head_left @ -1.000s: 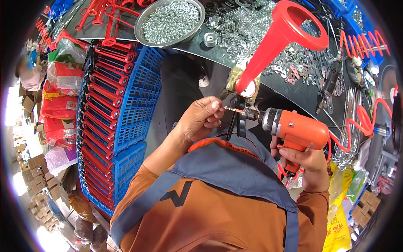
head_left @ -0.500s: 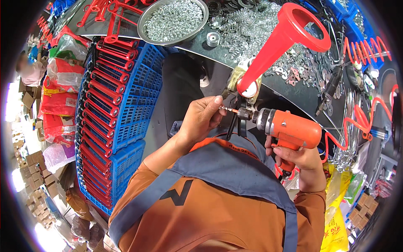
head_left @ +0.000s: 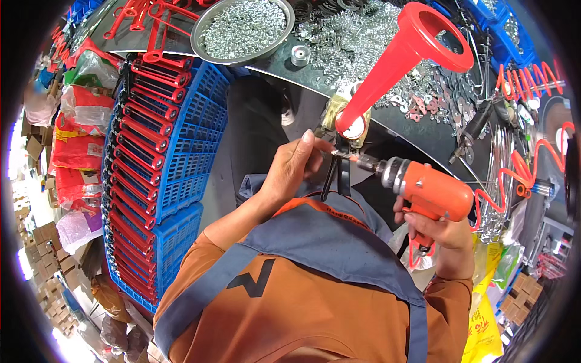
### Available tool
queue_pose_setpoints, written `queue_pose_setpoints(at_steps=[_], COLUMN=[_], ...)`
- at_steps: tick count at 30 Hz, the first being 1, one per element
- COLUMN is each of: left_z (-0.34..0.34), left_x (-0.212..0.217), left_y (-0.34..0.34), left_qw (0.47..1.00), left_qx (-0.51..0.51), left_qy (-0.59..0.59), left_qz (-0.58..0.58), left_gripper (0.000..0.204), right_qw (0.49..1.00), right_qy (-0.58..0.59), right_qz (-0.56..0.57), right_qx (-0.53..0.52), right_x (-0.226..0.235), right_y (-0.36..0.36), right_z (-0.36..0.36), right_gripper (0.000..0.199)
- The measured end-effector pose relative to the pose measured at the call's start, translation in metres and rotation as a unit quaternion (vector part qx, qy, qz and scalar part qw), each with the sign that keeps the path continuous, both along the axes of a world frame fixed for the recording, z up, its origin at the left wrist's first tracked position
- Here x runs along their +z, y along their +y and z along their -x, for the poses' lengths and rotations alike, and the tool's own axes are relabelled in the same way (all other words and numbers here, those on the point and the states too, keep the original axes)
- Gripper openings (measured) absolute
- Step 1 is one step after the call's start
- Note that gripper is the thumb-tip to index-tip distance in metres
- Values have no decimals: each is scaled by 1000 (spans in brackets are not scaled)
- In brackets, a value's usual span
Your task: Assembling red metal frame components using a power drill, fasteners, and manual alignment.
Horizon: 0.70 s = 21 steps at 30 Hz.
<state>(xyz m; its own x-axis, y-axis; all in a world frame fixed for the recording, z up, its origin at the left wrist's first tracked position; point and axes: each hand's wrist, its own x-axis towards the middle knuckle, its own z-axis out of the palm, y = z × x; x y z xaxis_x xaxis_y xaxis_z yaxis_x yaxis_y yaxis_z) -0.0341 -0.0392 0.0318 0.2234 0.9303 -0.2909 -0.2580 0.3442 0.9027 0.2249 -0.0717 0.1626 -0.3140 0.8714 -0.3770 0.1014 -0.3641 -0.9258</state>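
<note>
Yellow bag [head_left: 482, 339] near brown cartons [head_left: 521, 299]

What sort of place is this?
Probably an assembly workshop: an orange pistol-grip power tool in the right hand, a round metal bowl of small silvery parts, and blue plastic crates with many slender red frames.

orange-brown shirt [head_left: 296, 314], black angular mark [head_left: 262, 279]; grey-blue apron [head_left: 327, 245]
</note>
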Motion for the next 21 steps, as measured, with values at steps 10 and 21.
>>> queue_pose_setpoints(at_steps=[10, 21], left_z=[-28, -42], left_x=[-17, -23], left_y=[32, 46], left_qw=[876, 835], left_qx=[84, 102], left_qy=[319, 372], left_qz=[-352, -392], left_gripper=[57, 61], right_qw=[988, 796], right_qy=[-143, -496], right_qz=[55, 68], right_qx=[29, 339], right_x=[16, 78], right_y=[52, 131], right_z=[9, 77], right_gripper=[52, 38])
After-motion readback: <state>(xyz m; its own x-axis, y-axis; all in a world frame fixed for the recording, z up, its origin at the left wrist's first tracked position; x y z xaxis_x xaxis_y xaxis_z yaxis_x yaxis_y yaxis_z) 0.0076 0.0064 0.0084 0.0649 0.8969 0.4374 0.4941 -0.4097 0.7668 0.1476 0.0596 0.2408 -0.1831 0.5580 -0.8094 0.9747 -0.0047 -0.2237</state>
